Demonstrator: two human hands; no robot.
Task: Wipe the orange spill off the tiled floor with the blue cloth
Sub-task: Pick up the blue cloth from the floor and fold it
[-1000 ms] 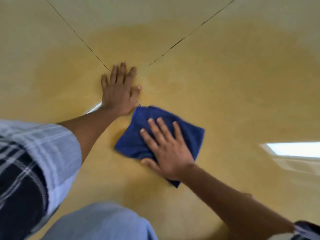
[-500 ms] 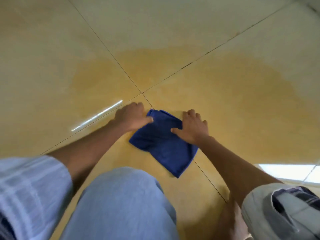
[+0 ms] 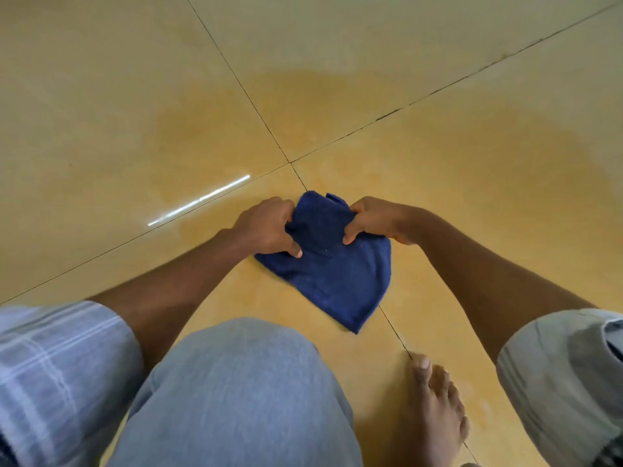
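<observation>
— What's the scene? 
— A crouching person's left hand (image 3: pixel 266 227) and right hand (image 3: pixel 372 220) both pinch the far edge of the blue cloth (image 3: pixel 332 267), fingers curled into bunched fabric, thumbs pressed on top. The cloth lies on the tiled floor (image 3: pixel 101 96) just beneath the tile joint crossing, inside the orange spill (image 3: pixel 455 170) that spreads wide around it.

— How will the cloth handle? 
— Soft and limp, probably heavier once soaked. It sags and creases wherever it's gripped, so gathering it at the far edge with both hands looks sensible. A bare foot (image 3: pixel 435 409) rests near its lower corner.
</observation>
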